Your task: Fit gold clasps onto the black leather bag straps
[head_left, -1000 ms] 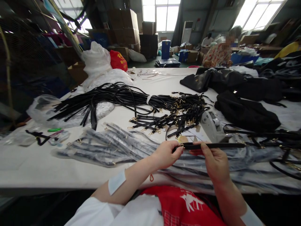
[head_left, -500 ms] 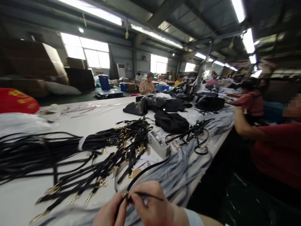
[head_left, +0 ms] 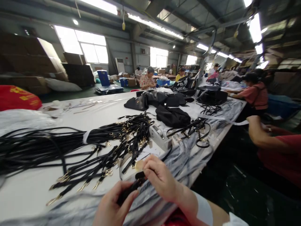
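Note:
My left hand [head_left: 115, 204] is wrapped round a black strap [head_left: 128, 192] low in the middle of the view. Just right of it and slightly higher, my right hand [head_left: 158, 175] has its thumb and fingers pinched by the strap's end; what lies between those fingers is too small to make out. Beyond my hands lie many black straps [head_left: 103, 138] with gold clasps, bundled on the left by a white tie [head_left: 86, 137]. A grey tape dispenser [head_left: 160, 137] stands behind my right hand, near a round yellowish piece [head_left: 139, 165].
Black bags [head_left: 172, 116] lie farther back on the white table [head_left: 103, 111]. Clear plastic sheeting [head_left: 183, 160] covers its right edge. A person's arm [head_left: 263, 135] at the right holds a white strip [head_left: 225, 119]. A red bag [head_left: 18, 98] lies far left.
My right hand has moved up and away from my left, and the thin dark strip between its fingers no longer shows. The person at the right has drawn back, with a white strip now visible.

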The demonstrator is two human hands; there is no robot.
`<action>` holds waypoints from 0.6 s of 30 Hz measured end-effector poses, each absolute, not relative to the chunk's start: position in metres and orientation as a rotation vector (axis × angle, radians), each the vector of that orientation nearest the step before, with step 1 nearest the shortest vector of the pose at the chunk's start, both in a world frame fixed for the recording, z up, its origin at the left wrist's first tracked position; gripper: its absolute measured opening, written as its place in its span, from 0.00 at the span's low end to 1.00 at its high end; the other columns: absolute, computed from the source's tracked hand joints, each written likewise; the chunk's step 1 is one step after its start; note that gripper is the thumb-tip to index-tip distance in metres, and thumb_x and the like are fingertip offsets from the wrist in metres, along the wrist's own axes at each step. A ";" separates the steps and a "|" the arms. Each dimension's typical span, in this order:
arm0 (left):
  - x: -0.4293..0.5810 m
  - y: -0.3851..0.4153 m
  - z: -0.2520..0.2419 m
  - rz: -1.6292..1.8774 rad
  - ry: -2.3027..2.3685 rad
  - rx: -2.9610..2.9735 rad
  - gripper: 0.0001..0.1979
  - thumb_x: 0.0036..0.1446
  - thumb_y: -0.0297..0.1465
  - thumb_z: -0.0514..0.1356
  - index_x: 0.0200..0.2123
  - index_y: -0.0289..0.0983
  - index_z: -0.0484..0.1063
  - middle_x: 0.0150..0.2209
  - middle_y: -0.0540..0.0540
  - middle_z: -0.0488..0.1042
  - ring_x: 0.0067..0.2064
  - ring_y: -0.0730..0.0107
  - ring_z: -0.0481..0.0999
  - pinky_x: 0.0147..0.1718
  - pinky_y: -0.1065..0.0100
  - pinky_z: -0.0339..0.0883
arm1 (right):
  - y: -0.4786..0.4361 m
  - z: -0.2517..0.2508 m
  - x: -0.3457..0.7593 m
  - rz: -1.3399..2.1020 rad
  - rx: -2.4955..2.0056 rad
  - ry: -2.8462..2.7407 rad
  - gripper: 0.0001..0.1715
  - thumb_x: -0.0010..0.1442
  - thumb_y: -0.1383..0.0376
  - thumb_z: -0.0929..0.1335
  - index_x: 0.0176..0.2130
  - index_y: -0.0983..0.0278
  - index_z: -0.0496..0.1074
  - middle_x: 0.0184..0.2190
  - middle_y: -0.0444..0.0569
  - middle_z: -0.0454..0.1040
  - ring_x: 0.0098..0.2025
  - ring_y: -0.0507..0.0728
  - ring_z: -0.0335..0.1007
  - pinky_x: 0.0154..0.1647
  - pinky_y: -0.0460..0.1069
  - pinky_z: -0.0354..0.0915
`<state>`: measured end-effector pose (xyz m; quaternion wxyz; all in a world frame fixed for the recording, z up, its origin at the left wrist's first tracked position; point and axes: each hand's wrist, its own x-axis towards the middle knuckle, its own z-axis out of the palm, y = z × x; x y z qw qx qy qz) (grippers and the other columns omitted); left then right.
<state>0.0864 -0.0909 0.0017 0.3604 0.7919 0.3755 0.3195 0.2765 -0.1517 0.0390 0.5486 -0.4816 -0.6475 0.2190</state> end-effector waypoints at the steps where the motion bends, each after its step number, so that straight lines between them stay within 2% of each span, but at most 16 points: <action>1: 0.086 -0.093 0.004 0.814 1.000 2.024 0.09 0.54 0.40 0.64 0.34 0.42 0.77 0.32 0.49 0.81 0.34 0.62 0.80 0.34 0.69 0.73 | -0.150 0.037 0.277 0.527 -1.181 -1.560 0.22 0.69 0.52 0.60 0.31 0.62 0.69 0.36 0.50 0.69 0.40 0.56 0.67 0.45 0.51 0.64; 4: 0.088 -0.099 0.009 0.850 1.056 1.956 0.06 0.54 0.35 0.64 0.33 0.40 0.77 0.29 0.48 0.80 0.31 0.65 0.77 0.33 0.69 0.70 | -0.146 0.026 0.281 0.577 -1.253 -1.657 0.17 0.68 0.57 0.63 0.30 0.62 0.70 0.40 0.52 0.71 0.44 0.58 0.68 0.49 0.53 0.63; 9: 0.093 -0.099 0.008 0.888 1.044 1.867 0.07 0.52 0.34 0.67 0.35 0.38 0.78 0.30 0.47 0.79 0.30 0.68 0.74 0.32 0.70 0.66 | -0.139 0.011 0.290 0.646 -1.324 -1.767 0.17 0.68 0.59 0.63 0.30 0.62 0.72 0.49 0.54 0.72 0.54 0.62 0.66 0.57 0.57 0.59; 18: 0.090 -0.098 0.005 0.898 1.043 1.799 0.09 0.50 0.32 0.68 0.37 0.38 0.79 0.30 0.48 0.79 0.29 0.69 0.73 0.30 0.71 0.65 | -0.134 0.007 0.294 0.751 -1.297 -1.796 0.18 0.68 0.59 0.63 0.28 0.62 0.71 0.49 0.54 0.73 0.53 0.62 0.67 0.57 0.56 0.60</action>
